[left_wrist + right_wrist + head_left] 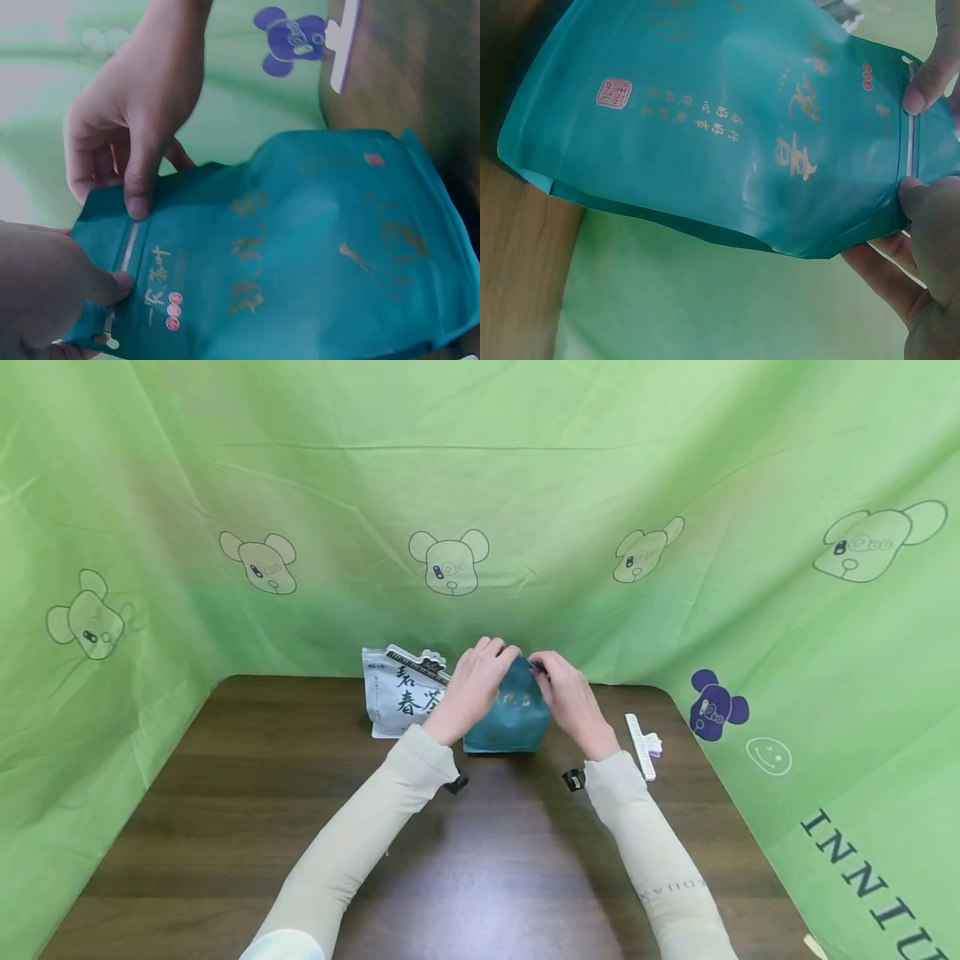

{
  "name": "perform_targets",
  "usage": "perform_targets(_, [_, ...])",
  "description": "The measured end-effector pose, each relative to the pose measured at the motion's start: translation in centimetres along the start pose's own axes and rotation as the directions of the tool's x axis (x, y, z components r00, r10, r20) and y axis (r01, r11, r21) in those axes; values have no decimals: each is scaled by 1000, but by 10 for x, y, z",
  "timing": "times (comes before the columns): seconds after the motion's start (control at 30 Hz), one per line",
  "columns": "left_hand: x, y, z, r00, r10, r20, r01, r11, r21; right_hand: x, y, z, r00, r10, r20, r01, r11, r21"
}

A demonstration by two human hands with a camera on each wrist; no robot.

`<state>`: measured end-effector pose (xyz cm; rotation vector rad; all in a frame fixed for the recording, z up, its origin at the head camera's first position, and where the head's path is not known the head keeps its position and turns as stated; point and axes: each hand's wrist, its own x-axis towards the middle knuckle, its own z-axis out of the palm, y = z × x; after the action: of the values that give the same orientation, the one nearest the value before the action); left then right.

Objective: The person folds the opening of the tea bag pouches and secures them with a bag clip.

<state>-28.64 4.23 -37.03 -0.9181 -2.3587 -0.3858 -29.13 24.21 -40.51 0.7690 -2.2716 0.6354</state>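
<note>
A teal stand-up tea pouch [513, 718] with gold lettering stands near the back of the table. My left hand [474, 683] pinches its top edge on the left, thumb on the pale seal strip. On the right, my right hand [564, 692] pinches the same top edge, its thumb pressing the strip too. The left wrist view shows both thumbs on the front of the teal pouch [322, 225], just a short way apart. Fingers of both hands go behind the pouch and are partly hidden. In the right wrist view the pouch [705, 150] looks full and closely gripped at its top.
Left of the teal pouch stands a white tea pouch [386, 706] with dark lettering, a black-and-white ruler clip [416, 665] across its top. A white ruler clip [640, 746] lies on the table [225, 818] at the right. Green cloth [525, 485] hangs behind and beside the table.
</note>
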Motion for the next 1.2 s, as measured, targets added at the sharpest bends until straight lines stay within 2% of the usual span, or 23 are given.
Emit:
perform_targets(0.2, [-21,0,-18,999,-24,-22,24,1000,-5,-2,-23,4,997,-68,-24,69,997,17])
perform_targets(0.37, [-34,-1,-26,998,-23,-53,21,999,-38,-5,-36,5,997,-71,-26,72,997,22])
perform_targets(0.9, [-62,-11,-34,998,-10,-57,4,995,-96,-14,-52,26,994,-112,-21,114,984,138])
perform_targets(1.07, [-73,-15,-35,999,-45,-29,43,997,-69,-17,-58,37,993,-117,-5,116,977,180])
perform_targets(1.2, [-74,-15,-36,998,-54,-20,54,998,-11,-18,-62,41,996,-83,-28,88,968,233])
